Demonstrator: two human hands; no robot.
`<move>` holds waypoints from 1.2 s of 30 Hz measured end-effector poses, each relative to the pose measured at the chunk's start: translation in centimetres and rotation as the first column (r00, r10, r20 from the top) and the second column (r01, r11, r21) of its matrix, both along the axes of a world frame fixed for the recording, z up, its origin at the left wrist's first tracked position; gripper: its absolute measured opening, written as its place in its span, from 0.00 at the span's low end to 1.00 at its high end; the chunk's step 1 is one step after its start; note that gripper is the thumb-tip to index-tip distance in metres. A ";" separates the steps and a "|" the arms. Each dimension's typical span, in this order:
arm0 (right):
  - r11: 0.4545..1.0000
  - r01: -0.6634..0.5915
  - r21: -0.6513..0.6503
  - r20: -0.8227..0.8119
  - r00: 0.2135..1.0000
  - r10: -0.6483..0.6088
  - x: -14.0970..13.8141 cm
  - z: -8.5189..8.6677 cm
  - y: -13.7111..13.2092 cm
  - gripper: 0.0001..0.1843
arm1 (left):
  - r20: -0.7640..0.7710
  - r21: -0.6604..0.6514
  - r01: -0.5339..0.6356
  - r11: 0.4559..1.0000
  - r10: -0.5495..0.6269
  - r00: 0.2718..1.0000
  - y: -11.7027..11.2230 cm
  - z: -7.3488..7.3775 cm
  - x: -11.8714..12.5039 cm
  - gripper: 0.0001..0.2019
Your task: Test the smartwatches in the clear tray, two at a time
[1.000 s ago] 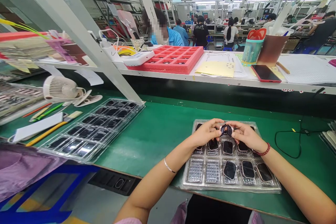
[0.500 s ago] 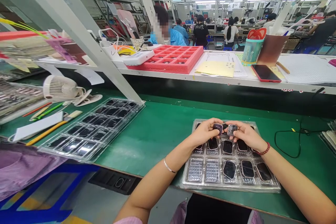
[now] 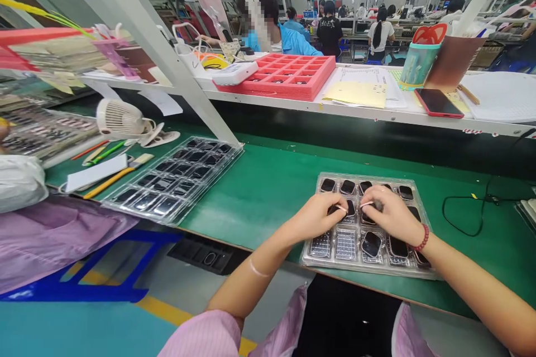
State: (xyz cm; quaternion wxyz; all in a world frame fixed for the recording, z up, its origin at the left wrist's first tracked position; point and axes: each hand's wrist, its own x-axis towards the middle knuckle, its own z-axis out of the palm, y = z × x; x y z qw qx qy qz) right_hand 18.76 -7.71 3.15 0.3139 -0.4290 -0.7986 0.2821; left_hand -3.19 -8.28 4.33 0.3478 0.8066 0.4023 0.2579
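Left hand [image 3: 315, 216] and right hand [image 3: 391, 215] each pinch a thin pale strip [image 3: 366, 203] between fingertips, just above dark glossy pieces [image 3: 371, 244] in a clear plastic blister tray [image 3: 368, 176] on the green counter [image 3: 268, 217]; the pieces look light, slippery and fragile, best held by their edges.

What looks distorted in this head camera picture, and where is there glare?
Head view: the wide lens stretches the scene and slants the white shelf edge; ceiling light leaves glare on the clear plastic tray at left.
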 end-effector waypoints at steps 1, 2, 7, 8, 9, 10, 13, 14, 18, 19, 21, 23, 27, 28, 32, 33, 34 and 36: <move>0.999 -0.046 0.021 0.048 0.998 0.045 -1.1 0.2 -1.0 0.03 | -0.057 0.041 0.005 0.999 -0.003 0.998 -1.0 0.2 -0.7 0.07; 0.997 -0.071 0.012 0.083 0.994 0.069 -2.1 0.3 -2.0 0.03 | -0.107 0.067 0.010 0.998 -0.002 0.994 -1.9 0.3 -1.4 0.07; 0.984 -0.140 0.106 0.344 0.934 0.096 -4.6 0.0 -5.0 0.03 | -0.255 0.185 -0.039 0.982 0.086 0.963 -3.8 -0.5 -2.4 0.06; 0.977 -0.163 0.137 0.392 0.915 0.097 -4.2 0.2 -5.1 0.04 | -0.258 0.209 -0.043 0.977 0.097 0.961 -3.7 -0.7 -2.1 0.06; 0.971 -0.184 0.152 0.443 0.891 0.099 -3.6 0.5 -5.1 0.05 | -0.259 0.229 -0.030 0.973 0.091 0.962 -3.6 -0.8 -1.6 0.06; 0.969 -0.197 0.150 0.499 0.861 0.098 -2.8 1.0 -5.0 0.06 | -0.263 0.245 0.005 0.970 0.062 0.963 -3.4 -0.8 -0.9 0.07; 0.981 -0.166 0.103 0.680 0.731 0.053 0.2 2.4 -4.8 0.09 | -0.314 0.265 0.195 0.944 -0.106 0.943 -2.6 -0.6 1.7 0.08; 0.987 -0.130 0.094 0.729 0.684 0.020 1.2 2.8 -4.9 0.09 | -0.345 0.259 0.255 0.932 -0.157 0.925 -2.4 -0.5 2.6 0.08; 0.996 -0.016 0.087 0.817 0.573 -0.062 3.9 3.5 -6.1 0.09 | -0.428 0.199 0.378 0.904 -0.267 0.863 -2.3 -0.4 5.4 0.11; 0.996 -0.016 0.087 0.816 0.575 -0.062 4.3 3.5 -6.4 0.10 | -0.424 0.182 0.385 0.905 -0.281 0.861 -2.4 -0.4 5.7 0.12; 0.996 -0.020 0.093 0.802 0.594 -0.063 4.9 3.4 -6.8 0.15 | -0.387 0.140 0.391 0.910 -0.313 0.867 -2.4 -0.3 5.9 0.11; 0.996 -0.017 0.091 0.785 0.616 -0.062 5.2 3.3 -6.9 0.17 | -0.322 0.089 0.395 0.914 -0.349 0.880 -2.4 0.0 5.9 0.08; 0.997 -0.020 0.081 0.767 0.640 -0.050 5.4 3.0 -6.5 0.17 | -0.192 -0.086 0.341 0.936 -0.351 0.917 -1.4 1.0 6.0 0.03; 0.996 -0.018 0.089 0.768 0.638 -0.058 5.3 2.9 -6.3 0.16 | -0.144 -0.122 0.310 0.943 -0.325 0.935 -0.8 1.1 6.2 0.03; 0.995 -0.032 0.091 0.755 0.654 -0.049 5.0 2.5 -6.3 0.18 | 0.138 -0.327 0.219 0.919 -0.183 0.973 2.3 0.8 6.8 0.06; 0.996 -0.037 0.077 0.746 0.666 -0.033 5.0 2.4 -6.4 0.19 | 0.184 -0.395 0.217 0.892 -0.155 0.971 3.0 0.5 6.9 0.08; 0.997 -0.035 0.065 0.737 0.676 -0.024 5.0 2.3 -6.5 0.18 | 0.215 -0.446 0.222 0.867 -0.137 0.967 3.6 0.2 6.8 0.10; 0.998 -0.023 0.058 0.723 0.691 -0.026 5.1 2.2 -6.9 0.17 | 0.241 -0.499 0.248 0.830 -0.142 0.960 4.3 -0.6 6.5 0.15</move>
